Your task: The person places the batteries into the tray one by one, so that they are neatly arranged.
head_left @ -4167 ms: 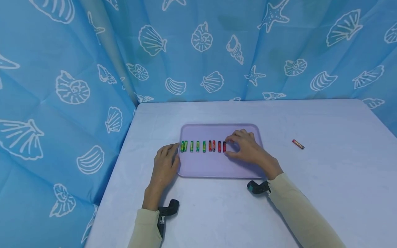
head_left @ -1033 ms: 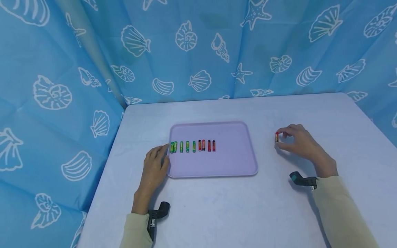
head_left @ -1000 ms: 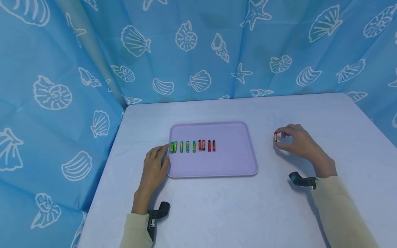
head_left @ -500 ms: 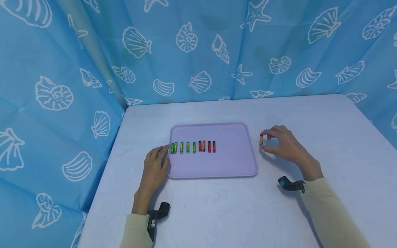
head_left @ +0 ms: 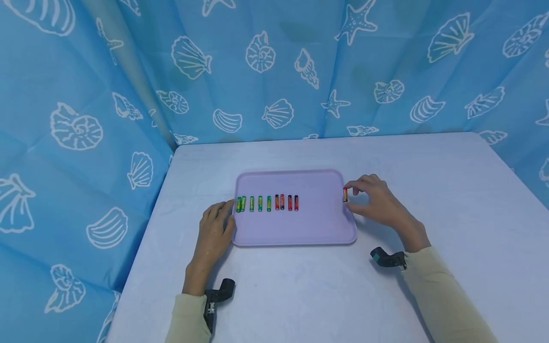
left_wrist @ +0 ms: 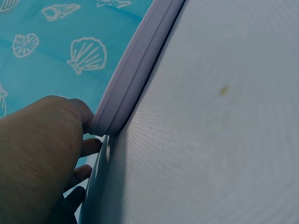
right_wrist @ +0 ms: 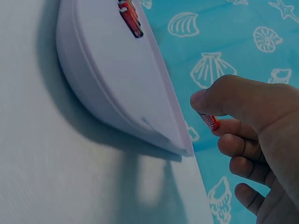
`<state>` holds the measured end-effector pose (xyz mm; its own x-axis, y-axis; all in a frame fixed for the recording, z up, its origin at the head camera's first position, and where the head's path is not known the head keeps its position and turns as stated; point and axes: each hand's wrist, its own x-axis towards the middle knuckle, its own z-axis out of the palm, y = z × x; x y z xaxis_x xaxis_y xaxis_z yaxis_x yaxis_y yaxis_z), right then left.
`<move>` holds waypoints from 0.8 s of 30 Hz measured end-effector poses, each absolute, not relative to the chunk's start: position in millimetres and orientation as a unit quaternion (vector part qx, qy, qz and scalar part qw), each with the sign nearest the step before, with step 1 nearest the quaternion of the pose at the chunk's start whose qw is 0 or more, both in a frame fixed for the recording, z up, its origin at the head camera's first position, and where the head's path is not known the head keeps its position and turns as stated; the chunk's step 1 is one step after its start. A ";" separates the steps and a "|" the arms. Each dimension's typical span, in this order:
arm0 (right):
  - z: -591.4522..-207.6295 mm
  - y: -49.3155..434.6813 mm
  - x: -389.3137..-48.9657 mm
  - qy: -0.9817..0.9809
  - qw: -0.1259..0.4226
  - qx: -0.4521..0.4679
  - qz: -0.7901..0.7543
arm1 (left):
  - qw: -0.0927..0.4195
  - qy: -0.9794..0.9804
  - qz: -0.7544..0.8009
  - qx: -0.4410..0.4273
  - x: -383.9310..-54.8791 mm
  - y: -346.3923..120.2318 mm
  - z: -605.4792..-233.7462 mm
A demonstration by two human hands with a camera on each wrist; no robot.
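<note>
My right hand (head_left: pixel 374 202) pinches a red battery (head_left: pixel 345 195) between thumb and fingertips, above the right rim of the lilac tray (head_left: pixel 319 226). In the right wrist view the held battery (right_wrist: pixel 210 121) shows red below the thumb. A row of batteries lies across the tray's left and middle: several green ones (head_left: pixel 260 204) on the left, several red-and-black ones (head_left: pixel 290 203) to their right. My left hand (head_left: pixel 213 231) rests at the tray's left edge with relaxed fingers. Up close in the left wrist view, its thumb touches the tray's rim (left_wrist: pixel 126 74).
A white cloth (head_left: pixel 291 290) covers the table under the tray. Blue curtains (head_left: pixel 274 76) with white shell prints hang behind the table and to its left. Each wrist wears a black camera mount, such as the right one (head_left: pixel 388 258).
My right hand left the row on the tray, took the loose battery from the table at right, and has carried it left to the tray's right rim. My left hand stays at the tray.
</note>
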<state>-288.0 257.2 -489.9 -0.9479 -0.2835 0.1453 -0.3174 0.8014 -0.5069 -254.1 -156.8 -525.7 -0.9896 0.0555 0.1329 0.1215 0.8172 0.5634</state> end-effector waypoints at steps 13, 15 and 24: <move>-493.9 237.9 -286.7 -0.936 0.042 0.201 0.287 | 0.054 -0.951 -0.298 -0.056 -256.1 -156.9 -525.1; -494.3 234.0 -288.0 -0.933 0.046 0.212 0.288 | 0.053 -0.952 -0.297 -0.057 -256.4 -157.9 -524.9; -494.9 216.9 -291.1 -0.929 0.052 0.228 0.288 | 0.049 -0.953 -0.295 -0.046 -254.2 -157.0 -526.3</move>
<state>-291.1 216.9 -494.9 -0.8908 -0.3932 0.2277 -0.4530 0.7306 -0.5108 -254.2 -157.0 -526.3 -0.9910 0.0581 0.1202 0.1159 0.8216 0.5581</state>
